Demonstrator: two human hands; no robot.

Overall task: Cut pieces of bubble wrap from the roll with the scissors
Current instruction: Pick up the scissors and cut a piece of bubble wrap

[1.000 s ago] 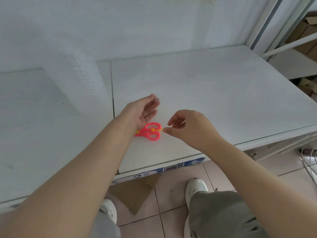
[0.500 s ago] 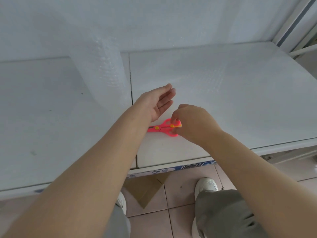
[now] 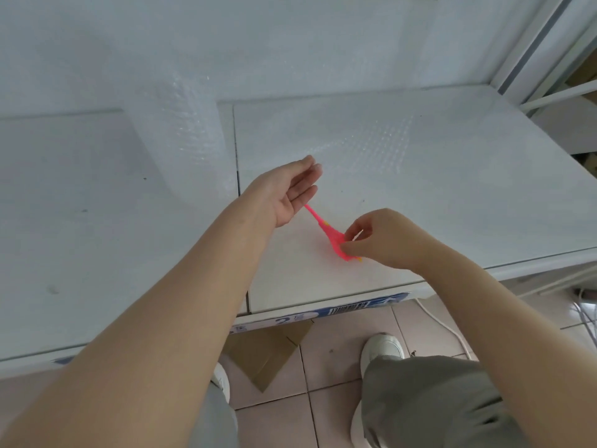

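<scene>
The small pink plastic scissors (image 3: 329,232) lie low over the near part of the white table (image 3: 64,221), handles inside the right hand (image 3: 384,237), whose fingers are curled round the loops in a grasp. The long axis runs from about 4 o'clock at the handles to 10 o'clock at the blade tip, and that tip stops just short of the heel of the left hand (image 3: 287,192).

The left hand is turned palm toward the right, fingers loose and slightly bent, holding nothing I can make out (a clear edge of wrap would be hard to see).

The upright clear bubble wrap roll (image 3: 184,140) stands at 11 o'clock from the scissors, with its unrolled sheet (image 3: 371,140) spread at 12 to 1 o'clock. The left hand is the nearer to the roll, so I'd expect it to steady the sheet for the cut.
</scene>
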